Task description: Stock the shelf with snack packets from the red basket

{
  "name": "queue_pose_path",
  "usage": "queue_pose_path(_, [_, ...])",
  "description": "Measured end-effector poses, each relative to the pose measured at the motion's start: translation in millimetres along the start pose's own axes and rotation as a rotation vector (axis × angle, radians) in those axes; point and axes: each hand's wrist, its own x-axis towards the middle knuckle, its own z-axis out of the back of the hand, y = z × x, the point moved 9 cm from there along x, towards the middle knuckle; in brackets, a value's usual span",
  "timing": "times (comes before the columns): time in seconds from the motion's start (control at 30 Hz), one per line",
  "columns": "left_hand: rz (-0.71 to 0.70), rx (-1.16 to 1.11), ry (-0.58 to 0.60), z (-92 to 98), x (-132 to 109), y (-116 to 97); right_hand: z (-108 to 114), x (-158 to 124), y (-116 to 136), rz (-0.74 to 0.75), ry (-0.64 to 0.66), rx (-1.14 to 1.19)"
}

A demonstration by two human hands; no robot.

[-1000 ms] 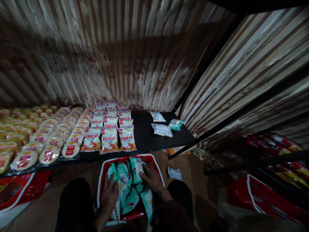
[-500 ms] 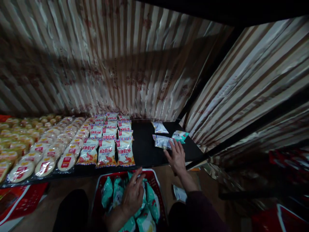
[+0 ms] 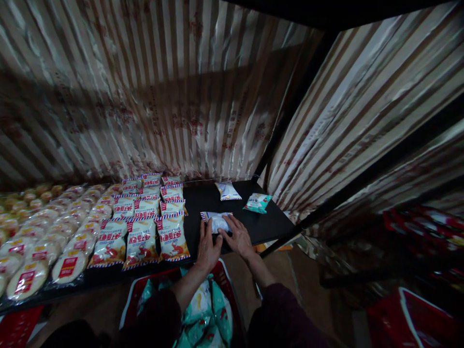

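A whitish snack bag (image 3: 218, 222), plain side up with a striped end seal, lies near the front of the black shelf (image 3: 195, 198). My left hand (image 3: 209, 251) grips its left end, the thumb lying toward the middle. At its right end, my right hand (image 3: 238, 238) holds it with fingers over the top and thumb at the near edge. The undersides of both hands' grips are hidden. Behind it lie another whitish bag (image 3: 228, 191) and a teal snack bag (image 3: 257, 203).
Left on the shelf stand rows of orange-and-white snack bags (image 3: 141, 241) and round wrapped crackers (image 3: 68, 267). Below my arms, a red basket (image 3: 126, 302) holds several teal bags (image 3: 197, 302). A dark metal bar (image 3: 326, 212) slants along the right. Another red basket (image 3: 416, 309) is lower right.
My left hand has risen from above the basket to the whitish bag's left end. My right hand stays at the bag's right side, its grip now nearer the front. The view has shifted right.
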Motion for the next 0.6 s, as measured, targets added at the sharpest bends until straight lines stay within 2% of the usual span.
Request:
queue_pose_path(0.17, [-0.014,0.025,-0.128,8.0,-4.3,9.0,-1.5,2.9,3.5,0.156,0.018,0.073])
queue_pose_path(0.37, [-0.04,0.08,-0.189,16.2,-10.3,10.1,22.0,59.8,-25.0,0.024,-0.156,-0.03])
queue_pose_path(0.5, [-0.044,0.112,-0.189,18.1,-12.9,11.8,17.6,103.2,-33.0,-0.009,-0.124,-0.128])
queue_pose_path(0.6, [-0.049,0.128,-0.202,22.5,-11.9,14.6,5.9,120.3,-39.8,-0.068,-0.047,-0.174])
